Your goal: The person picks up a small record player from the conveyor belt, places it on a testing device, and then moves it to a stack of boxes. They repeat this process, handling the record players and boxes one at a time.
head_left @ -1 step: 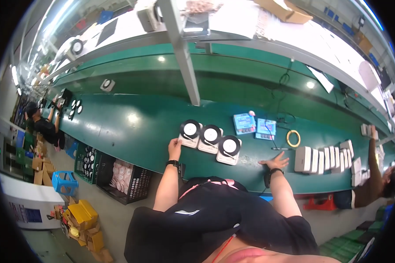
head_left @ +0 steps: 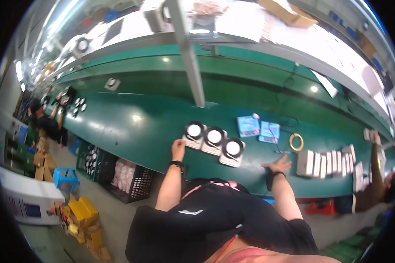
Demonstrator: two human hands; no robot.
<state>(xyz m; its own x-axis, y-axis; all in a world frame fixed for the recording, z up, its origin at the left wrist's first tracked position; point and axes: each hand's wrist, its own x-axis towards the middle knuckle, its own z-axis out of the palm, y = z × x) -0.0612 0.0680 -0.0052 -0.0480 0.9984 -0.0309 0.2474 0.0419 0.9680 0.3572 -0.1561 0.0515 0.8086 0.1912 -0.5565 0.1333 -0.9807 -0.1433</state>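
Note:
Three small white record-player-shaped devices with black discs stand in a slanting row on the green bench: a left one (head_left: 193, 133), a middle one (head_left: 213, 140) and a right one (head_left: 231, 152). My left hand (head_left: 178, 150) is at the near left corner of the left device, fingers closed on its edge. To the right of the row, my right hand (head_left: 280, 166) is spread with nothing in it, at the bench surface. It is nearest a row of white boxy units (head_left: 310, 163) standing on edge.
Two blue instrument boxes (head_left: 249, 126) with cables and a yellow ring (head_left: 296, 142) lie beyond my right hand. A grey post (head_left: 191, 65) rises at the bench's back. Black crates (head_left: 140, 182) stand below left. Co-workers are at far left (head_left: 46, 122) and right (head_left: 375, 175).
The whole view has shifted slightly, so things appear a little farther right. Both hands keep their places beside the devices.

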